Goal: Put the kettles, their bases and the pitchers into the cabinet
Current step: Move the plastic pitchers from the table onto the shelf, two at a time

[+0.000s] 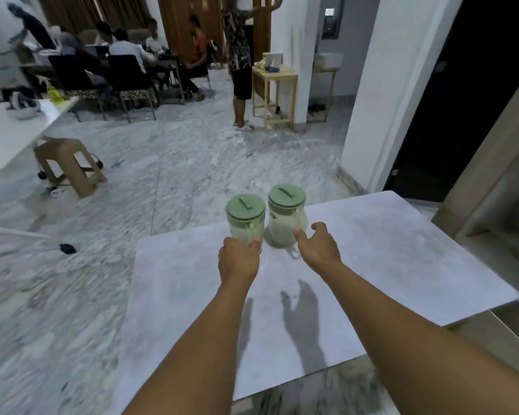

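So I'm looking down at a pale grey table (372,265) that fills the lower middle and right of the frame, and both pitchers sit side by side near its far left corner, a bit above centre. They're clear plastic with light green lids, standing upright and just beside each other, close enough that I can't tell if they touch. The left pitcher (245,223) is the one my left hand (238,259) is on: fingers curled around the near lower side of it, thumb showing on the right side of the body, so that's a wrap-around hold, though the pitcher looks like it sits on the table. My right hand (316,245) is spread, thumb and fingers apart, sitting just to the lower right of the right pitcher (286,218). The thumb tip is right at the pitcher's near side, around where the handle is, but with the motion blur I can't tell if it's really touching. Nothing is in that hand. Both forearms come up from the bottom edge, and their shadows fall on the table between them. Beyond the table is marbled floor, a brown plastic stool (69,163) at mid left, a small wooden side table (274,94) upper centre, and people sitting around a table in the upper left.
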